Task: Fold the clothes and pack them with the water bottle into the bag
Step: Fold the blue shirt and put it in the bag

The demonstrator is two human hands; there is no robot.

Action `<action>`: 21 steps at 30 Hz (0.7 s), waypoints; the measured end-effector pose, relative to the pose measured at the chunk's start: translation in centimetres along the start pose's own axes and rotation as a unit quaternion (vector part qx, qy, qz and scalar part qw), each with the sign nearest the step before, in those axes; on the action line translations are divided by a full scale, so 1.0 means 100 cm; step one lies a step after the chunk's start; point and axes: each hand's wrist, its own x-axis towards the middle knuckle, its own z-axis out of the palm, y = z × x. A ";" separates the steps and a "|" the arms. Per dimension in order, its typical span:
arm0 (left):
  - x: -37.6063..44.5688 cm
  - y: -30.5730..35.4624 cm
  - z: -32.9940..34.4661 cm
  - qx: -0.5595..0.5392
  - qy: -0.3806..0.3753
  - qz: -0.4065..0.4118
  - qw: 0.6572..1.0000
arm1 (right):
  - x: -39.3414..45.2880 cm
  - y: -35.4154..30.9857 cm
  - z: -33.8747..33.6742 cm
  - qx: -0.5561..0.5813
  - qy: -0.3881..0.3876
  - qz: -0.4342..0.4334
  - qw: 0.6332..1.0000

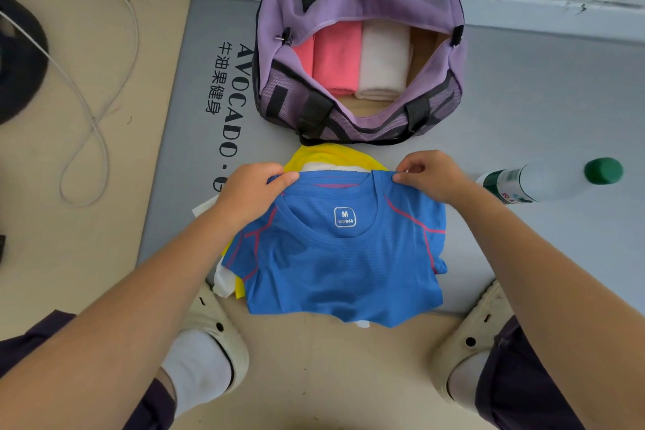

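Note:
A blue sports shirt (342,269) with pink seams lies on top of a pile, collar facing away from me. My left hand (253,192) pinches its left shoulder and my right hand (431,174) pinches its right shoulder. Under it show a yellow garment (331,154) and a white one (223,281). Beyond the pile stands the open purple bag (359,3), holding a folded pink garment (336,59) and a folded cream garment (382,59). A water bottle (544,181) with a green cap lies on its side to the right.
Everything sits on a grey mat (541,98) with black lettering, laid on a tan floor (69,237). A white cable (94,98) loops at the left near a dark object (17,59). My feet in cream clogs (220,335) flank the pile. A white wall runs along the back.

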 end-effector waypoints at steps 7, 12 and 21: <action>0.001 -0.007 0.001 -0.030 -0.035 -0.034 0.998 | 0.001 -0.010 0.009 0.071 -0.038 -0.052 0.995; 0.003 -0.013 -0.008 -0.061 -0.110 -0.086 0.988 | 0.007 -0.019 0.014 -0.043 -0.118 -0.038 0.991; 0.000 -0.019 -0.029 -0.076 -0.189 -0.097 0.974 | -0.009 -0.034 -0.008 -0.049 -0.047 -0.082 0.994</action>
